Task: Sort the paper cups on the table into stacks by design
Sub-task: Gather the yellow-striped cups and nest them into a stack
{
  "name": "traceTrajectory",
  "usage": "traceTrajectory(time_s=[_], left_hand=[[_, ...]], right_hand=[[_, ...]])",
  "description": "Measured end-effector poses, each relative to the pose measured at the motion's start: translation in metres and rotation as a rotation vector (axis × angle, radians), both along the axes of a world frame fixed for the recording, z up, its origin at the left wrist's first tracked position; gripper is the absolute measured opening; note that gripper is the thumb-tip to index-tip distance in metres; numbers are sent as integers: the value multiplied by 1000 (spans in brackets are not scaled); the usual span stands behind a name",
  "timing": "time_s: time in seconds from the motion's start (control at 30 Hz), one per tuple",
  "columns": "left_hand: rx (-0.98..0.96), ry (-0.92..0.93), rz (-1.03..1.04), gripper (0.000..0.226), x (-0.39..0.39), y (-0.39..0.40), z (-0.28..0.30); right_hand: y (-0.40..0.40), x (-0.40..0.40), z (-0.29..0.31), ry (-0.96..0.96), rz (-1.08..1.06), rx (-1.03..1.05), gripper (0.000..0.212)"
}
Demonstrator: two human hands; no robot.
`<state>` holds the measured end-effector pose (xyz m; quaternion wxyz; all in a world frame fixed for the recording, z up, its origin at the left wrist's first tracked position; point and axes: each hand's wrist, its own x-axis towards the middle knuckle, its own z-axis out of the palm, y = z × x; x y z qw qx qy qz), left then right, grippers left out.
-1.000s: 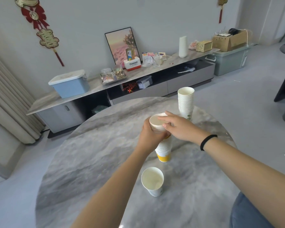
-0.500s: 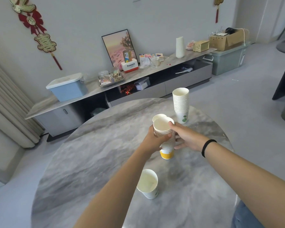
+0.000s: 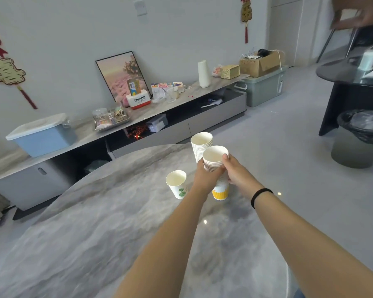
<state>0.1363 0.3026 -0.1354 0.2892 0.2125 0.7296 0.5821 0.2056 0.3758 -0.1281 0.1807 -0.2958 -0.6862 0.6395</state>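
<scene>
A stack of yellow-bottomed paper cups [image 3: 220, 191] stands near the far edge of the round marble table [image 3: 95, 244]. My left hand [image 3: 206, 177] and my right hand [image 3: 238, 175] both clasp its upper part from either side. Right behind it stands a taller stack of white cups [image 3: 200, 145]; its base is hidden. A single cup with a green leaf print [image 3: 177, 184] stands alone to the left of my left hand, apart from it.
Beyond the table runs a low grey cabinet [image 3: 181, 123] with a blue bin [image 3: 42, 136], a framed picture and small clutter. At the right are a black table [image 3: 349, 87] and a bin with a black bag [image 3: 360, 136]. Someone else's hand [image 3: 362, 16] shows at the top right.
The view has swung right and nearer. The single leaf cup now stands left of the held stack instead of in front of it. Both hands keep their hold on the yellow stack.
</scene>
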Motion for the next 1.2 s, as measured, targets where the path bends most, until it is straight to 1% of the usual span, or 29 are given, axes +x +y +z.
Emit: traceTrajectory(time_s=[0.03,0.07,0.13,0.17,0.2,0.23,0.33,0.43,0.5,0.53,0.63,0.67,0.73,0.83,0.87,0.9,0.97,1.0,1.03,1.1,1.13,1.2], left_hand=[[-8,-1,6,59,-3,2,0],[-13,-1,6,60,-5,3,-1],[-18,0,-1,61,-7,4,-1],[-19,-1,-7,61,-6,3,-2],[-29,-3,-13,63,-6,1,-2],[-47,-4,-16,67,-6,0,-2],[-135,6,10,85,-4,-11,-5],[-214,65,30,80,4,-32,-6],[-273,132,32,72,11,-53,-6],[-310,180,26,65,13,-63,-6],[-429,303,-21,44,20,-102,-4],[-472,332,-46,39,21,-115,-3],[-585,386,-88,36,27,-145,-2],[-770,442,-173,37,34,-189,-1],[-803,428,-208,39,36,-203,-1],[-817,372,-236,42,38,-215,-2],[-778,189,-264,60,38,-239,-8],[-760,134,-270,71,38,-245,-14],[-762,138,-283,80,38,-250,-19],[-783,224,-318,91,41,-255,-31],[-776,268,-326,92,43,-254,-36],[-717,320,-305,85,42,-249,-42]], right_hand=[[2,-1,-2,-1,16,-4,46],[6,-3,-5,-4,23,-9,52],[16,-8,-18,-24,37,-29,72],[21,-11,-25,-34,41,-36,79],[23,-13,-29,-38,33,-42,79],[20,-11,-25,-45,20,-34,75],[1,-1,-8,-92,-45,-8,64],[-10,8,-10,-156,-176,26,61],[-25,15,-10,-152,-197,25,62],[-32,16,-11,-132,-167,19,59],[-61,24,-14,-118,-38,57,39],[-68,25,-16,-114,-4,53,36],[-89,31,-20,-132,87,31,33],[-123,40,-33,-222,286,28,18],[-135,43,-37,-248,345,30,17],[-146,46,-40,-275,396,39,18],[-163,47,-45,-316,464,66,24],[-167,48,-47,-331,482,78,27],[-171,48,-47,-345,497,91,27],[-176,47,-48,-354,521,101,21],[-178,46,-49,-359,536,86,19],[-179,42,-49,-366,567,46,19]])
